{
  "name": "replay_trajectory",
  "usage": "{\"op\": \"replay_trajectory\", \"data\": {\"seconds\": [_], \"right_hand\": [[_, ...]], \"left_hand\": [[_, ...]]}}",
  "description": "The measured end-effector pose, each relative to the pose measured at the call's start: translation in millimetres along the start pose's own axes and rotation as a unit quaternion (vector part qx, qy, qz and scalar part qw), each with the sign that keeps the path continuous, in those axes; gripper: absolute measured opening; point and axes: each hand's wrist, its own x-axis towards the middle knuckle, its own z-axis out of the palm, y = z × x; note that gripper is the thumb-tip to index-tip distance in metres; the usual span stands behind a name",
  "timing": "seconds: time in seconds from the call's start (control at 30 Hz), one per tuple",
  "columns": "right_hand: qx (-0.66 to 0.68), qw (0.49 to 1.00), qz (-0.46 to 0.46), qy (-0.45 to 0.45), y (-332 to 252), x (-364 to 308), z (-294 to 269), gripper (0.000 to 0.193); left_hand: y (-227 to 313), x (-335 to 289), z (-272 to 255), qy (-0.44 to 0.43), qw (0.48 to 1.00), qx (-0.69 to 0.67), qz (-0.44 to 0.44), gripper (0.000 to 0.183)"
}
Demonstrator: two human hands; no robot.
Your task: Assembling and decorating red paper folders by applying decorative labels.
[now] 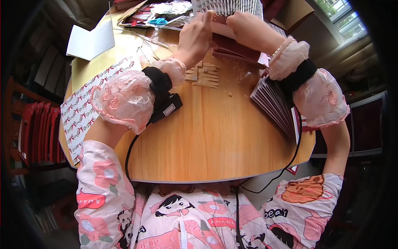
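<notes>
At the far side of the table, my left hand (196, 38) has its fingers curled at the left end of a pale strip (223, 30). My right hand (250, 32) is closed at the strip's other end; its fingertips are hidden. Just behind the strip lies a pleated stack of white patterned paper (232, 7). Below it are dark red folded sheets (234, 49). Several short tan strips (203, 75) lie in rows on the wood, nearer to me than my left hand. Another fanned, dark red pleated stack (273, 106) lies beneath my right forearm.
A patterned paper sheet (89, 110) and an opened white card (92, 41) are on the left. Blue-handled scissors (158, 21) lie among papers at the back. A black cable (129, 151) hangs from my left wrist. Red folders (39, 130) stand on a shelf beyond the table (199, 145).
</notes>
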Motion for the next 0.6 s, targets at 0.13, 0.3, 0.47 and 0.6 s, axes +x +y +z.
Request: {"op": "replay_trajectory", "data": {"seconds": [0.13,0.3,0.47,0.6], "right_hand": [[0.036,0.998,0.032,0.046,12,0,-5,0.011],[0.054,0.996,0.066,-0.002,-2,3,-9,0.022],[0.002,0.995,0.033,0.090,-16,12,-33,0.032],[-0.013,0.994,0.036,0.106,13,-3,-49,0.027]], "left_hand": [[-16,-12,5,0.216,0.971,0.079,0.065,0.063],[-16,-18,7,0.018,0.976,-0.001,0.216,0.016],[-31,-7,16,-0.088,0.972,0.002,0.216,0.026],[-19,-5,24,-0.100,0.991,-0.033,0.081,0.025]]}}
